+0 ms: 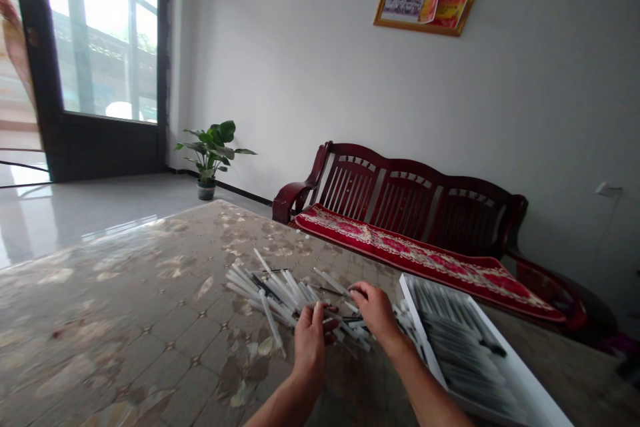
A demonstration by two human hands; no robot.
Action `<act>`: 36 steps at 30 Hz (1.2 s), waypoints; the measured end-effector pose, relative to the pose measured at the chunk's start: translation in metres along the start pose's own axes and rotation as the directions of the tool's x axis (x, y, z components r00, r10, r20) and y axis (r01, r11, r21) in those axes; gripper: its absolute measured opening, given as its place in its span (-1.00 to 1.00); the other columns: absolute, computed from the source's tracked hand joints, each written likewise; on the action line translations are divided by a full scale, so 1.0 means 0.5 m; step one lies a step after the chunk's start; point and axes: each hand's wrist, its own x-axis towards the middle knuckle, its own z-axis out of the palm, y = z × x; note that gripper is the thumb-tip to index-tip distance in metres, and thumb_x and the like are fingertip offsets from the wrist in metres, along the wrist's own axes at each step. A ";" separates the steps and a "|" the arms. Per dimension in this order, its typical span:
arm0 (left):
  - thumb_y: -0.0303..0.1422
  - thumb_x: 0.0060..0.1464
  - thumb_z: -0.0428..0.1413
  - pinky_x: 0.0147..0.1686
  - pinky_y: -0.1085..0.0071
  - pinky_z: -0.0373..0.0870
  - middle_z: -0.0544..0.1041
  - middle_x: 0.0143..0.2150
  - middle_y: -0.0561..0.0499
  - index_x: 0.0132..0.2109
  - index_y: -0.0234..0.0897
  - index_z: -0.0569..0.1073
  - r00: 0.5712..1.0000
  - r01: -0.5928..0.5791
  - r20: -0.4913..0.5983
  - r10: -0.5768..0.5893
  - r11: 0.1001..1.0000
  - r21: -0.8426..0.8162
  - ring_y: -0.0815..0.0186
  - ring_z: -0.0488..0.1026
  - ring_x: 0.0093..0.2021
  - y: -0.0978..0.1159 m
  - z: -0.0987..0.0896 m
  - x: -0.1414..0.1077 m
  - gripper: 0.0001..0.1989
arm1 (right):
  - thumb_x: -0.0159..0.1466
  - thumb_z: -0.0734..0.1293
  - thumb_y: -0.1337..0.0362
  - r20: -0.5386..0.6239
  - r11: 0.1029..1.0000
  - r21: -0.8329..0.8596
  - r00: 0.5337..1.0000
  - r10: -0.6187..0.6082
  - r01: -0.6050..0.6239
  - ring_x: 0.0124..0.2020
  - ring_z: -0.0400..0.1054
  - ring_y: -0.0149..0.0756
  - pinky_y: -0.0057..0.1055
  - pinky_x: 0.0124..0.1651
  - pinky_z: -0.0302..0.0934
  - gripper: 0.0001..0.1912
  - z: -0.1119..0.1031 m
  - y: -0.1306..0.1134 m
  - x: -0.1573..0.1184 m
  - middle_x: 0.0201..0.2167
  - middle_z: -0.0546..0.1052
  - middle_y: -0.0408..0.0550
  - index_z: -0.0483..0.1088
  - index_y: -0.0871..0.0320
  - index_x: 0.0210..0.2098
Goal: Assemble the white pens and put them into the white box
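- Pale translucent sticks (pixel 293 292), some dark, lie crisscrossed at my left hand's (pixel 309 340) eleven o'clock.
- Both my hands, left and right hand (pixel 376 312), curl; grip cannot be told.
- White tray (pixel 524 373) edges right, four o'clock; tabletop (pixel 175 320) room, nine.

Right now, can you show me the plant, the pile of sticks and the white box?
Plant (pixel 214 140): head view, on its leaves.
Pile of sticks (pixel 286 291): head view, near its middle.
White box (pixel 521 373): head view, on one side wall.
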 end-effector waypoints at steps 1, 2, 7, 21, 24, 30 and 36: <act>-0.02 -0.03 0.14 -0.54 0.49 0.31 0.60 -0.25 -0.10 -0.28 -0.28 0.41 1.000 0.008 -0.006 -0.008 1.000 -0.020 0.30 0.54 -0.44 0.001 0.001 -0.001 -0.61 | 0.33 0.18 0.29 -0.008 0.993 -0.118 1.000 0.008 -0.009 -0.17 0.49 -0.27 -0.47 -0.15 0.26 -0.71 0.002 0.002 0.017 -0.21 0.63 -0.06 0.54 0.10 -0.14; -0.03 -0.02 0.14 -0.54 0.48 0.33 0.60 -0.26 -0.10 -0.27 -0.28 0.41 1.000 0.013 -0.007 -0.014 0.999 -0.038 0.31 0.54 -0.45 0.002 0.002 -0.002 -0.62 | 0.31 0.20 0.33 0.004 0.975 -0.222 1.000 -0.008 0.009 -0.12 0.48 -0.28 -0.48 -0.11 0.25 -0.71 0.007 0.001 0.032 -0.15 0.62 -0.07 0.52 0.08 -0.10; -0.12 0.04 0.16 -0.51 0.45 0.41 0.61 -0.31 -0.11 -0.25 -0.29 0.39 1.000 0.028 -0.005 -0.029 0.992 -0.120 0.29 0.56 -0.46 0.000 0.004 0.001 -0.69 | 0.24 0.29 0.41 0.161 0.903 -0.400 0.982 -0.097 0.155 -0.02 0.44 -0.23 -0.45 -0.03 0.25 -0.74 0.058 -0.028 0.081 -0.12 0.60 -0.01 0.53 0.05 -0.14; -0.39 0.19 0.09 -0.49 0.45 0.49 0.62 -0.31 -0.16 -0.27 -0.30 0.35 0.997 0.051 -0.047 -0.063 0.973 -0.224 0.25 0.61 -0.42 0.017 0.008 0.002 -0.92 | 0.17 0.31 0.46 0.231 0.861 -0.485 0.972 -0.043 0.153 -0.10 0.50 -0.17 -0.43 -0.10 0.28 -0.78 0.069 -0.062 0.096 -0.17 0.61 0.11 0.53 0.17 -0.22; -0.40 0.23 0.04 -0.50 0.47 0.50 0.61 -0.33 -0.12 -0.27 -0.29 0.33 0.995 0.059 -0.061 -0.075 0.971 -0.230 0.27 0.61 -0.43 0.019 0.009 0.000 -0.92 | 0.21 0.23 0.49 0.137 0.887 -0.452 0.990 -0.034 0.093 -0.10 0.49 -0.22 -0.45 -0.10 0.24 -0.73 0.041 -0.052 0.079 -0.16 0.60 0.10 0.51 0.17 -0.21; -0.44 0.25 0.03 -0.47 0.46 0.53 0.60 -0.35 -0.11 -0.27 -0.30 0.33 0.993 0.057 -0.085 -0.083 0.962 -0.268 0.29 0.61 -0.43 0.020 0.011 0.001 -0.92 | 0.17 0.28 0.28 -0.190 0.987 0.159 0.980 0.064 -0.034 -0.34 0.48 -0.25 -0.44 -0.28 0.26 -0.94 -0.004 -0.019 0.014 -0.42 0.59 -0.08 0.39 0.10 -0.35; -0.45 0.27 0.01 -0.39 0.48 0.56 0.60 -0.40 -0.13 -0.31 -0.33 0.33 0.989 0.076 -0.094 -0.113 0.939 -0.334 0.30 0.62 -0.38 0.020 0.011 0.003 -0.85 | 0.10 0.38 -0.03 -0.166 0.571 0.820 0.936 0.311 -0.044 -0.41 0.46 -0.22 -0.37 -0.39 0.35 -0.61 0.011 -0.009 -0.080 -0.44 0.57 -0.07 0.33 0.13 -0.28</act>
